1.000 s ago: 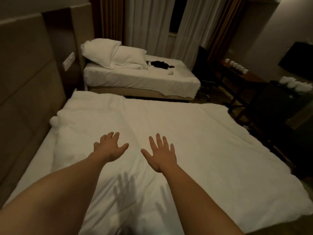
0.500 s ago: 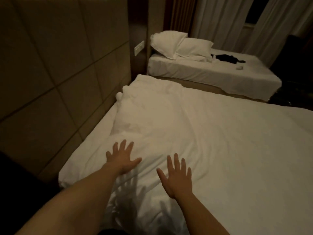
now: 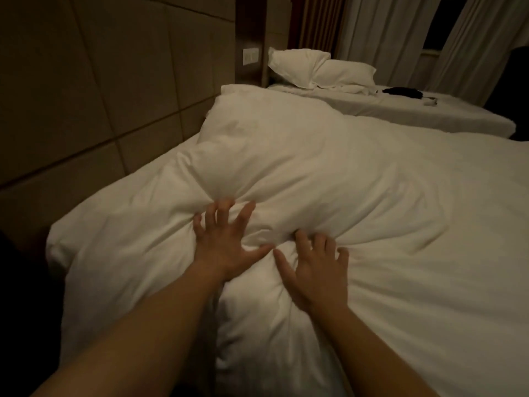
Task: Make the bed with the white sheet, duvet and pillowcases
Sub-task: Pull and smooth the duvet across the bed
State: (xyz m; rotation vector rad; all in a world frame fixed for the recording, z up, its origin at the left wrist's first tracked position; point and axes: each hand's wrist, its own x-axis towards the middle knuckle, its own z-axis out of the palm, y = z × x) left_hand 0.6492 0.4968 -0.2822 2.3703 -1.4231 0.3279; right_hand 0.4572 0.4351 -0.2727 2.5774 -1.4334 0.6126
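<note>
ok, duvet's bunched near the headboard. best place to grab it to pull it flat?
Probably the puffed fold of the duvet just beyond the left hand and right hand. It stands up as a ridge, so fingers can close round it. Come from the near side, over the top, and pull toward the headboard.

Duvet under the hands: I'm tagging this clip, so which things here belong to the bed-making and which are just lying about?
Job:
duvet
left hand
right hand
white sheet

Lying about:
two pillows on far bed
dark item
wall switch
curtains

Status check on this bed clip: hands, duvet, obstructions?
Left hand and right hand spread, pressing bunched white duvet. Pillows on far bed. Nothing in the way.
</note>
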